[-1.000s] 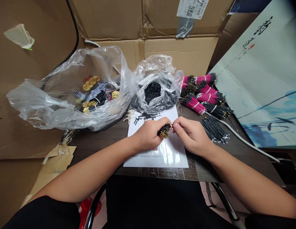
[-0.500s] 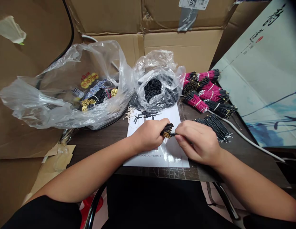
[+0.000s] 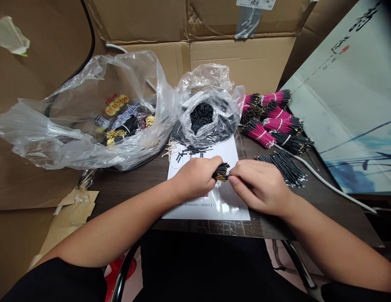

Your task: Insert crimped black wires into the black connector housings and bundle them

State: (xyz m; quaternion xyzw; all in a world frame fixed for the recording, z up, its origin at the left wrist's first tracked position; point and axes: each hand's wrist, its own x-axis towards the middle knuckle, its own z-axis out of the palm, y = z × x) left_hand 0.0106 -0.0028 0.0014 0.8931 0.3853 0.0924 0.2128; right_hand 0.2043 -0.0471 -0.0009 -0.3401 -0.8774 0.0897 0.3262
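Observation:
My left hand (image 3: 193, 178) grips a small bundle of black wires with gold pin ends (image 3: 221, 172) above a white printed sheet (image 3: 228, 207). My right hand (image 3: 261, 186) is right next to the bundle, with thumb and fingertips pinched on a thin black piece at its edge. Beyond it, a loose bunch of black wires with white tips (image 3: 283, 168) lies on the dark tabletop (image 3: 126, 188). Bundles of pink wires (image 3: 271, 115) tied with white bands lie further back.
A clear bag (image 3: 201, 119) holds short black sleeves, some scattered on the sheet. A second clear bag (image 3: 88, 142) holds gold-tipped wire bundles. A white cable (image 3: 327, 184) runs along the right. Cardboard boxes (image 3: 239, 58) stand behind, and a printed panel (image 3: 349, 105) leans at right.
My right hand has shifted slightly right and nearer me, and the bundle in my left hand now stands more upright. The whole view has moved slightly as my head moved.

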